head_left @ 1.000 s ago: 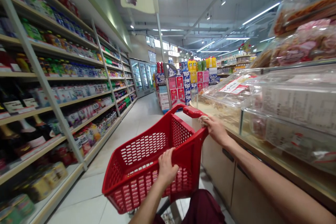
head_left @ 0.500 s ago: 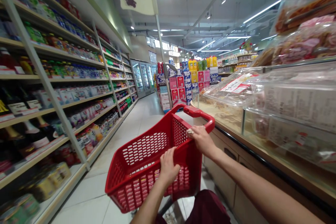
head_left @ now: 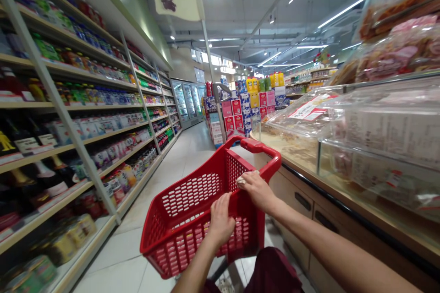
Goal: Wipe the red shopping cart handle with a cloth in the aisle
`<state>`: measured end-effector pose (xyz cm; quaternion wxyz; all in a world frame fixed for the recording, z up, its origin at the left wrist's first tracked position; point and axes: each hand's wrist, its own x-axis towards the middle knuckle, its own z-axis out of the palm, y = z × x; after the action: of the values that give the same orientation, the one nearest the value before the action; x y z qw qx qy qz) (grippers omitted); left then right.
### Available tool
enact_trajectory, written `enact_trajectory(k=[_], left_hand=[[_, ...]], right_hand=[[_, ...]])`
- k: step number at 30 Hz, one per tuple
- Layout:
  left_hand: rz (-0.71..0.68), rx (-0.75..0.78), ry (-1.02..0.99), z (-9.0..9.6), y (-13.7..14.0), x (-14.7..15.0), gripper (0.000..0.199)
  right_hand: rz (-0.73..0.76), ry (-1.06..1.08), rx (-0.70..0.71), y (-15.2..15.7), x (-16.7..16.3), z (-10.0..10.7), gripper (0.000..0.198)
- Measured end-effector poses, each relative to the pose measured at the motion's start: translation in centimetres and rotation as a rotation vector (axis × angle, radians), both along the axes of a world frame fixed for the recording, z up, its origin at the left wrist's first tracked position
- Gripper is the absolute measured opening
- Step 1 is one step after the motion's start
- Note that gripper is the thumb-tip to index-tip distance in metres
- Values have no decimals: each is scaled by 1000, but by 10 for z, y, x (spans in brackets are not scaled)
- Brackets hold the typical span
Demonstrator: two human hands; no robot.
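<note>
The cart [head_left: 256, 231] — red, with holes in its walls — is placed on the floor [head_left: 120, 256], between the shelves [head_left: 68, 123] at the left and the counter [head_left: 287, 187] at the right. Its near edge is gripped by the left hand [head_left: 220, 220], with the fingers bent over. By the right hand [head_left: 259, 192], a pale wad [head_left: 241, 180] is pinched against the same edge, near the handle [head_left: 273, 159]; whether it is cloth or paper cannot be told. Clear packs [head_left: 378, 137] are stacked at the counter. Many bottles [head_left: 51, 178] are kept on the shelves. Farther along, coloured boxes [head_left: 237, 114] are piled, and at their left some fridges [head_left: 189, 100] are seen. A cream flag [head_left: 177, 1] with a bear is held up on a pole [head_left: 208, 50].
</note>
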<state>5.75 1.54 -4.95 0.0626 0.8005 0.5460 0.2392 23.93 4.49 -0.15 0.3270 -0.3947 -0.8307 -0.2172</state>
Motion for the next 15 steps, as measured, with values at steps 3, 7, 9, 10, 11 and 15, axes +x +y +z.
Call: enact_trajectory(k=[3,7,9,10,11,15], left_hand=[[-29,-26,40,1,-1,-3,74],[-36,-16,51,1,-1,-2,75],[-33,-19,56,2,-1,-1,76],[-37,-28,65,3,-2,-1,76],[-48,-39,80,5,-2,-2,76],[-2,-35,147,4,-6,-16,75]], right_hand=[[-88,50,-9,9,15,11,25],[-326,209,53,21,44,21,27],[-267,184,57,15,31,12,26],[-199,147,52,10,19,7,25],[-125,107,45,6,8,1,24],[-54,67,12,4,-2,0,24]])
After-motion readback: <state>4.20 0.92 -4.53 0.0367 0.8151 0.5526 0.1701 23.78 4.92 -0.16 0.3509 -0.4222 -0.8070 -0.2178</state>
